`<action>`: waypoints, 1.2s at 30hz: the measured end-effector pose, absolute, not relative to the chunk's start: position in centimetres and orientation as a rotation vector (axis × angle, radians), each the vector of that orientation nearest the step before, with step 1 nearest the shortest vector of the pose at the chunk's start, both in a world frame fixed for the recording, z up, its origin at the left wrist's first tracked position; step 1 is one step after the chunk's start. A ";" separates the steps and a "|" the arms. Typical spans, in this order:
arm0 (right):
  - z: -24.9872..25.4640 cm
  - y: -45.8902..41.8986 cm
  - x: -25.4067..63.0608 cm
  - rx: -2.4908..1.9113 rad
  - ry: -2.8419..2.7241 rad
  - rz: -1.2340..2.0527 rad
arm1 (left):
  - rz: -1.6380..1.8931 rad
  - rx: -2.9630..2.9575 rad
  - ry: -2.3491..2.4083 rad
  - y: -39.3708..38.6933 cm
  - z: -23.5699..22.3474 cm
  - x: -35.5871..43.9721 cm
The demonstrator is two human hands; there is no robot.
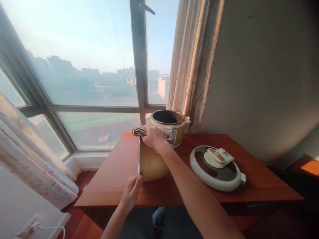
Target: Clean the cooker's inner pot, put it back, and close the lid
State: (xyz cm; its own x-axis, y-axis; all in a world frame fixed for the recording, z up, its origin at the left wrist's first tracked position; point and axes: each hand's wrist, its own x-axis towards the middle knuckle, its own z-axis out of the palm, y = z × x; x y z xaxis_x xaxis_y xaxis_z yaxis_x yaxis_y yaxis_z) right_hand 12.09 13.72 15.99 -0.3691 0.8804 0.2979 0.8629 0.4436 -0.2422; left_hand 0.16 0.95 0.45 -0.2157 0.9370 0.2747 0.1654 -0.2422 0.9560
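Observation:
A golden inner pot point(152, 164) lies tipped on its side on the red-brown table point(117, 179), its rim facing left. My left hand point(132, 191) grips the lower edge of that rim, fingers closed. My right hand point(154, 136) presses a folded grey-beige cloth point(139, 130) against the top of the pot, fingers closed on the cloth. Behind them stands the cream and yellow cooker base point(171, 126), open and dark inside.
The cooker's round white and brown lid point(216, 167) lies flat on the table to the right. A wall and a patterned curtain point(191, 66) rise behind the table. Large windows fill the left, and another curtain point(30, 152) hangs at lower left.

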 end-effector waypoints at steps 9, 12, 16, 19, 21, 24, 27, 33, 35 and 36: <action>15.8 12.0 12.6 -1.344 -2.278 -0.045 | 1.568 1.432 1.363 0.3 -2.2 0.4; 15.5 11.2 12.9 -1.266 -2.253 -0.075 | 1.578 1.447 1.334 0.0 -2.4 0.7; 14.8 10.4 13.4 -1.170 -2.242 -0.089 | 1.561 1.446 1.359 -0.1 -2.3 0.9; 13.8 9.8 13.9 -1.085 -2.239 -0.101 | 1.560 1.416 1.378 0.1 -2.0 0.9; 12.7 9.0 14.4 -1.009 -2.220 -0.108 | 1.557 1.403 1.365 0.2 -1.7 0.7; 10.7 7.3 15.2 -0.905 -2.183 -0.114 | 1.551 1.395 1.329 0.5 -1.0 0.4; 7.8 5.0 15.7 -0.859 -2.145 -0.125 | 1.549 1.378 1.298 0.7 -0.2 0.1; -0.4 1.3 14.8 -0.785 -2.040 -0.203 | 1.595 1.150 1.290 0.3 1.4 -0.5; -2.6 0.6 14.3 -0.766 -2.020 -0.244 | 1.574 1.073 1.289 0.3 1.7 -0.8; -3.3 0.3 14.2 -0.764 -2.008 -0.253 | 1.560 1.041 1.291 0.3 1.8 -1.0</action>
